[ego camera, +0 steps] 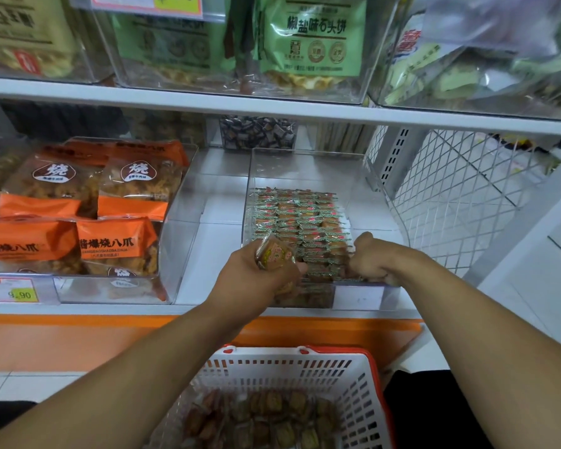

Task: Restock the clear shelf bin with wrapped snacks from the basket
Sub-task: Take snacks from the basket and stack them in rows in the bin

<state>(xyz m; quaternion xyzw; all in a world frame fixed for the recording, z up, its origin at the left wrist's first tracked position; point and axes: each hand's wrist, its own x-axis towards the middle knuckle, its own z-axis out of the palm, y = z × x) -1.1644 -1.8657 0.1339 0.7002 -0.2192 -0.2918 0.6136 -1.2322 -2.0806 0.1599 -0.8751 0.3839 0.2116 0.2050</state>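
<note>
A clear shelf bin point(308, 166) on the lower shelf holds neat rows of small wrapped snacks point(300, 218). My left hand point(256, 270) hovers over the bin's front left corner, shut on a few wrapped snacks point(274, 254). My right hand point(371, 259) reaches into the bin's front right, fingers curled down among the rows; whether it grips one is hidden. Below, a white basket point(305, 364) with a red rim holds several loose wrapped snacks point(266, 416).
Left of the bin stands another clear bin of orange snack bags point(78, 215) with a price tag point(12, 290). A white shelf board point(272, 108) with bins of green packets runs overhead. A white wire mesh panel point(460, 196) closes the right side.
</note>
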